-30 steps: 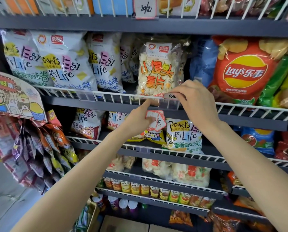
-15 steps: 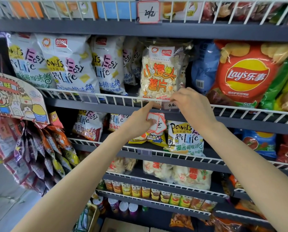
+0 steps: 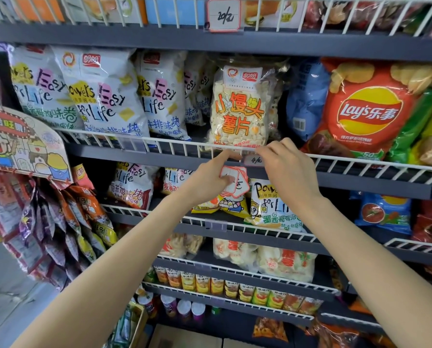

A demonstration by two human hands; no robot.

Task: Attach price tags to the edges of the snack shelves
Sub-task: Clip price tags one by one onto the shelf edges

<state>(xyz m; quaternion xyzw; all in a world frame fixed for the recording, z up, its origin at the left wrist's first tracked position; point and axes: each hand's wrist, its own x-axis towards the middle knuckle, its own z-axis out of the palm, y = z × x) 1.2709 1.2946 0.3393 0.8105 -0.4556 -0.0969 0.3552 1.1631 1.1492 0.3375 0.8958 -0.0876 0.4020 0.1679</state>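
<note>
price tag (image 3: 253,160) is pinched against the wire shelf edge (image 3: 159,141) by the right hand (image 3: 286,169) | spare tags (image 3: 235,181) are gripped in the left hand (image 3: 210,177), forefinger extended to the rail

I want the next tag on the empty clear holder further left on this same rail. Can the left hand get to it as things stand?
Probably yes. The left hand already holds spare price tags just below the wire rail, and the clear holder sits on the rail's front face to the left, with nothing in between.
</note>
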